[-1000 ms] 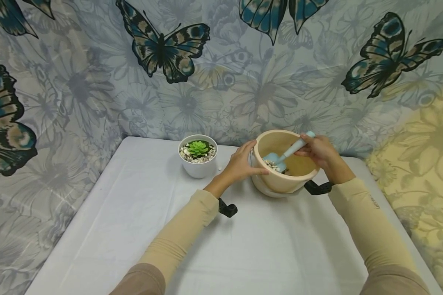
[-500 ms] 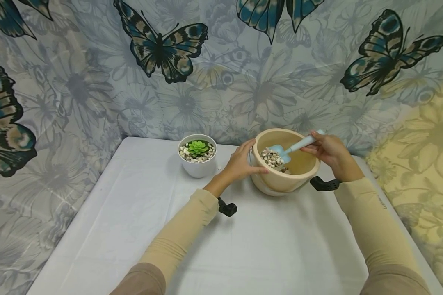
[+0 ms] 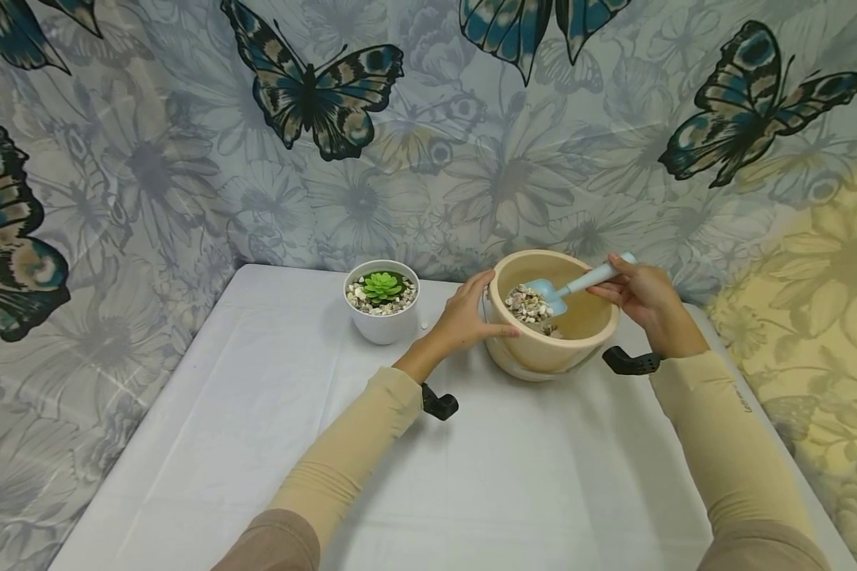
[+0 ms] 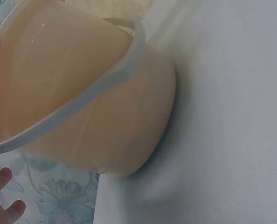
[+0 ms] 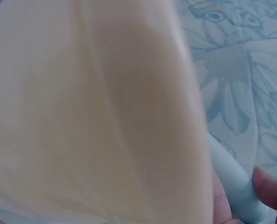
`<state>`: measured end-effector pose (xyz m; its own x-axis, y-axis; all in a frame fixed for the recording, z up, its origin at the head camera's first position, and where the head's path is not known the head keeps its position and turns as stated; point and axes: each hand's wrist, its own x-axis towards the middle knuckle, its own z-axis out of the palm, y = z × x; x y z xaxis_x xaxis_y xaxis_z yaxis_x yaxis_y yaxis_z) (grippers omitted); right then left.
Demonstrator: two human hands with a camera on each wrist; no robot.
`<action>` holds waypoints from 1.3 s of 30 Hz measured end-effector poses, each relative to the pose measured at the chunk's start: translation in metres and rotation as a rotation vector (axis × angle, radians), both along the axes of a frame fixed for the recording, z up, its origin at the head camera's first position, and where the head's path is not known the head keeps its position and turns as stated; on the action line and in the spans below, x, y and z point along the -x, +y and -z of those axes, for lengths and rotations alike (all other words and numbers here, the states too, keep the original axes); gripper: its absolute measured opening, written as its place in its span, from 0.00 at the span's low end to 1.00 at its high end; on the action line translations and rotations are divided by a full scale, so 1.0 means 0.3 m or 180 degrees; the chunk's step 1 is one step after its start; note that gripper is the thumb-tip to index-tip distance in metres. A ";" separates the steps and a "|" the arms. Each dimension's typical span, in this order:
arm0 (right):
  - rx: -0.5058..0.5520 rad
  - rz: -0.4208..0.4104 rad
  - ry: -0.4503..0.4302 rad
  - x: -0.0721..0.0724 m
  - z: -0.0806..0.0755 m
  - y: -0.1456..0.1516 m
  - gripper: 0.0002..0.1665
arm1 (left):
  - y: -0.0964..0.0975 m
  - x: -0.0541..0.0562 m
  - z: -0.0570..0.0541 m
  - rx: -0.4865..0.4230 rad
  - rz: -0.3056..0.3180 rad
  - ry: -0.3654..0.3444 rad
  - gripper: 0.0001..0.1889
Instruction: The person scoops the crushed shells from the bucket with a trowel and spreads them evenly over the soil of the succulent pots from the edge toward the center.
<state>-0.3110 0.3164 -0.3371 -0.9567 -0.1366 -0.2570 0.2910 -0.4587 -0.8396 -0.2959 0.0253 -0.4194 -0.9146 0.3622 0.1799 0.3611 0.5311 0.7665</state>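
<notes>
A cream bucket (image 3: 543, 357) stands on the table, its pale handle (image 4: 82, 105) hanging down its side. My left hand (image 3: 467, 313) holds the bucket's left side at the rim, thumb at the front and fingers spread toward the back. My right hand (image 3: 646, 301) pinches the pale handle of a light blue toy shovel (image 3: 593, 276) over the right side of the bucket. Its blade, inside the mouth of the bucket, is loaded with small light pebbles (image 3: 528, 305). In the right wrist view, the bucket wall hides the blade.
Left of the bucket sits a white pot (image 3: 384, 325) with a green succulent (image 3: 382, 287) among pebbles. A white cloth covers the table (image 3: 257, 412). Behind it hangs a floral, butterfly-patterned backdrop (image 3: 428, 198).
My right hand has moved right and drawn the shovel up inside the bucket; its blade now shows heaped with pebbles. My left hand stays on the bucket.
</notes>
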 end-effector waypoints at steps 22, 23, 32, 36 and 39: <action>0.0227 0.0068 0.0000 -0.012 0.012 0.014 0.10 | 0.003 -0.003 -0.001 -0.0026 0.0008 0.0004 0.57; 0.0226 0.0070 -0.0002 -0.014 0.011 0.014 0.10 | 0.003 -0.004 -0.001 -0.0024 0.0004 0.0000 0.57; 0.0238 0.0093 -0.0027 -0.017 0.010 0.018 0.10 | 0.001 -0.005 -0.006 0.0016 0.0063 0.0045 0.56; 0.0258 0.0107 -0.0025 -0.015 0.008 0.019 0.09 | -0.003 -0.004 -0.012 0.0016 0.0075 0.0047 0.57; 0.0290 0.0107 -0.0033 -0.013 0.006 0.019 0.08 | -0.005 -0.003 -0.014 0.0029 0.0068 0.0044 0.57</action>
